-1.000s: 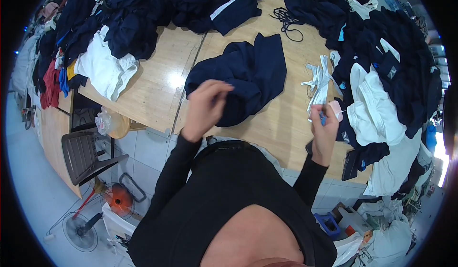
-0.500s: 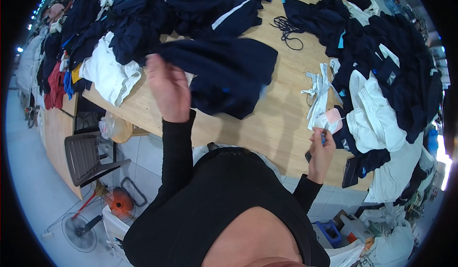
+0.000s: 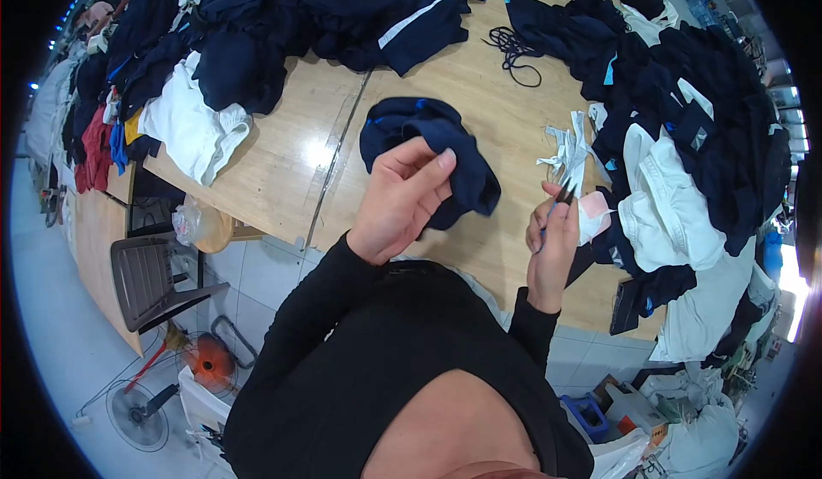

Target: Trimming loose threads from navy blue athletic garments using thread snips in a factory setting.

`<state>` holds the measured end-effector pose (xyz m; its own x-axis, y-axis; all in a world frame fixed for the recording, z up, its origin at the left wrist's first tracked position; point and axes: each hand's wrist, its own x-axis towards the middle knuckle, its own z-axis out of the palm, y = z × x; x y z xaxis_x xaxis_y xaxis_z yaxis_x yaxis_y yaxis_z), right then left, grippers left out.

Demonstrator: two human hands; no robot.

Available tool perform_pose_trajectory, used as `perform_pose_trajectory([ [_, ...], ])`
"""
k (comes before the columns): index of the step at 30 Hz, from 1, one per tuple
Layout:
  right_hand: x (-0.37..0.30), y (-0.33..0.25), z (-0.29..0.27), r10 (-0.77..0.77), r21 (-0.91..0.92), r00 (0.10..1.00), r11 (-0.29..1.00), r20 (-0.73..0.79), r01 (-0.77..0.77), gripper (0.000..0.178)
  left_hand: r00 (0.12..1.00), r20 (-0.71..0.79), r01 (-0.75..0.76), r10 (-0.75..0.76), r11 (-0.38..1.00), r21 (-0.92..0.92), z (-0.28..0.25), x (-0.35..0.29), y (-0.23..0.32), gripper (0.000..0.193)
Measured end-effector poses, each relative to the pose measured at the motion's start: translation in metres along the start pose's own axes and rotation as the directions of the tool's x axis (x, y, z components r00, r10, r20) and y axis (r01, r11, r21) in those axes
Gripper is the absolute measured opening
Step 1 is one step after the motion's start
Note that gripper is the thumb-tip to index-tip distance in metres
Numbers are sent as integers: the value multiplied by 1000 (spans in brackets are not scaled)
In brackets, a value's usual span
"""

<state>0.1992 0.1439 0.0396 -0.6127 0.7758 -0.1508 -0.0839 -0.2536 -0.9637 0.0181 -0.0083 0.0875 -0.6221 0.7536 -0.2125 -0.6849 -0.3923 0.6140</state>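
My left hand (image 3: pixel 396 203) is closed on a dark navy garment (image 3: pixel 471 169), its edge pinched between thumb and fingers. The cloth is bunched and folded over the middle of the table, with small bright blue bits along its far edge. To the right of it, my right hand (image 3: pixel 553 243) grips a pair of thread snips (image 3: pixel 564 191), the dark pointed blades aimed away from me. The snips' handles are mostly hidden in my fingers. Just beyond the blades lie loose white strips (image 3: pixel 572 149), and a pink and white card-like piece (image 3: pixel 594 215) is beside my right hand.
Navy garments (image 3: pixel 368 8) are heaped along the far left of the wooden table (image 3: pixel 282 136), with a white garment (image 3: pixel 193 124) nearer me. More navy clothes (image 3: pixel 728 128) and white ones (image 3: pixel 672 209) pile up at right. A chair (image 3: pixel 154 278) and fan (image 3: pixel 141 410) stand lower left.
My left hand has moved right and toward me and closed on the navy garment, now bunched instead of spread out. My right hand has shifted slightly left and up, showing the snips' blades.
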Motion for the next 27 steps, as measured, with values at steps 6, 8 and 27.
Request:
perform_pose_trajectory([
  [6, -24, -8, 29, -125, -140, 986, 980, 112, 140, 28, 999, 46, -22, 22, 1000, 10, -8, -1, -7, 30],
  [8, -27, -14, 39, -234, -203, 958, 943, 163, 265, 30, 1000, 25, -16, 15, 999, 30, -6, -4, -9, 31],
  [27, -21, -26, 51, -226, -301, 937, 904, 267, 304, 26, 977, 165, -184, 132, 916, 358, -12, -16, -11, 31],
])
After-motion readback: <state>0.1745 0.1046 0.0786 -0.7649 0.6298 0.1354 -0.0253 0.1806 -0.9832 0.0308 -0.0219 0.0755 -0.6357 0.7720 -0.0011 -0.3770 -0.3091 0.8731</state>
